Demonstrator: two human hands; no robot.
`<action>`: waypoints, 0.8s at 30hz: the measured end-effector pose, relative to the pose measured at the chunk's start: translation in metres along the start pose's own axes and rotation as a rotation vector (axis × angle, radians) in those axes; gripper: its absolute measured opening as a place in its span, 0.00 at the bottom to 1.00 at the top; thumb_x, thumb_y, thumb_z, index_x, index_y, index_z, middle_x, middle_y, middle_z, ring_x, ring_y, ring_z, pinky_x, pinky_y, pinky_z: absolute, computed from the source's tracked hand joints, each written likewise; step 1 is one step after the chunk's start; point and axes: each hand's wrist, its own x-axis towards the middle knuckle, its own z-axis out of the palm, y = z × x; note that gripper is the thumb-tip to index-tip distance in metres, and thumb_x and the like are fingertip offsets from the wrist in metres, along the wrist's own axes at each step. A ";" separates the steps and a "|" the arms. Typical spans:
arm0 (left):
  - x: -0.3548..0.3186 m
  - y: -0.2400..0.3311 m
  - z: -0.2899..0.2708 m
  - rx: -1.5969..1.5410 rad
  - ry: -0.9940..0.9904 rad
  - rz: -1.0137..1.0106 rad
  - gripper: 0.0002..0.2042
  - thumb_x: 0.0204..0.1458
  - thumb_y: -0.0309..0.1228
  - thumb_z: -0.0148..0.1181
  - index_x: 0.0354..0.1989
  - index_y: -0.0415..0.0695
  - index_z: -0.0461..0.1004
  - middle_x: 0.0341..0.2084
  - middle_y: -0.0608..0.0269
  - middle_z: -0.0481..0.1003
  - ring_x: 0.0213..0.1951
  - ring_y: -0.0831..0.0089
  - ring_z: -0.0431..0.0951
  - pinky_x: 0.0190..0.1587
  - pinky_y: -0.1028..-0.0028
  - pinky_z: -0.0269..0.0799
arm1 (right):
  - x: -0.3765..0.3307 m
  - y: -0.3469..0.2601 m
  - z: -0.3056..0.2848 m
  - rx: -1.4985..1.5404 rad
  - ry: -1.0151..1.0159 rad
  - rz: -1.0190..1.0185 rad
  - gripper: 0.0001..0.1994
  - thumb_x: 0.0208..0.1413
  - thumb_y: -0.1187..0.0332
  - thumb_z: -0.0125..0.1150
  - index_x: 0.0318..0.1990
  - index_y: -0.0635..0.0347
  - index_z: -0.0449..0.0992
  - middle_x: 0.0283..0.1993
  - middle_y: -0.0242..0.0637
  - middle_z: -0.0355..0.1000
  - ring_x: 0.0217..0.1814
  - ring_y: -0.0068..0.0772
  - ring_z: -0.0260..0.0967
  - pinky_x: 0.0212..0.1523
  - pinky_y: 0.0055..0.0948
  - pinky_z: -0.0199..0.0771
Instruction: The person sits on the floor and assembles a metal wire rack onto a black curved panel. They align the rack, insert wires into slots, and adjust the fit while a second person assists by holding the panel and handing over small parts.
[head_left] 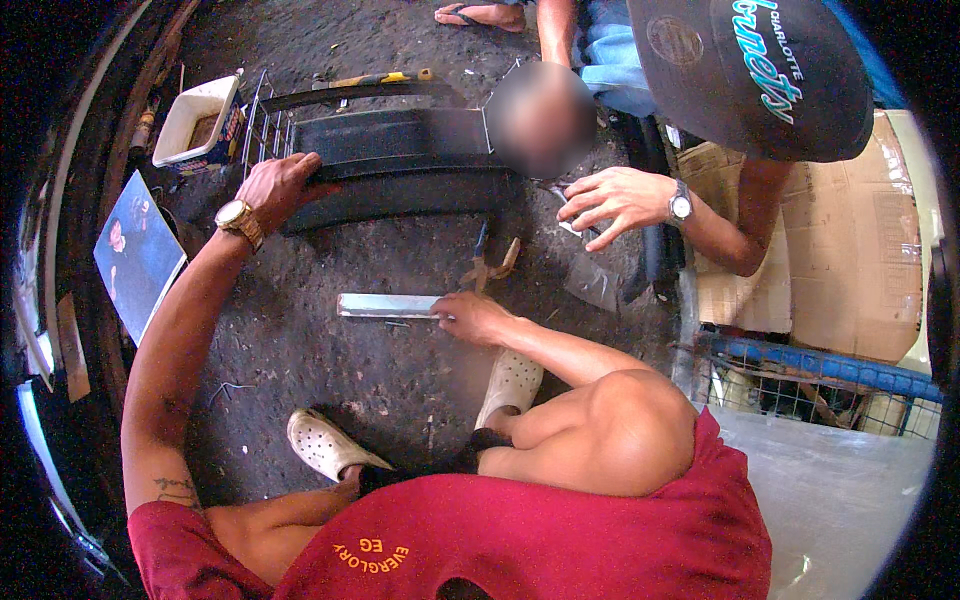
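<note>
My left hand [280, 192], with a watch at its wrist, is closed over the left end of a long black panel [400, 172] lying on the dark floor. Beside that end stands a wire rack [262, 125]. Nearer to me, my right hand [476, 318] grips the right end of a flat, pale metal bar [388, 306]. Just beyond this hand lies a tool that looks like pliers [488, 268], with one blue part and one rusty brown part. Across from me, a co-worker's hand [622, 203] hovers with spread fingers near the panel's right end.
A white tub [200, 125] stands at the far left, above a blue picture board [138, 255]. A yellow-and-black tool handle [385, 78] lies behind the panel. Cardboard [850, 240] and a blue-edged wire mesh [820, 375] fill the right side. My feet rest on the floor in pale clogs [325, 447].
</note>
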 end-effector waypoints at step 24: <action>-0.003 -0.008 0.004 0.008 0.003 0.011 0.20 0.55 0.48 0.63 0.32 0.43 0.66 0.26 0.54 0.73 0.29 0.48 0.78 0.31 0.53 0.72 | 0.005 -0.002 0.002 0.006 -0.016 0.004 0.14 0.62 0.64 0.56 0.52 0.57 0.77 0.54 0.45 0.75 0.57 0.52 0.72 0.58 0.47 0.71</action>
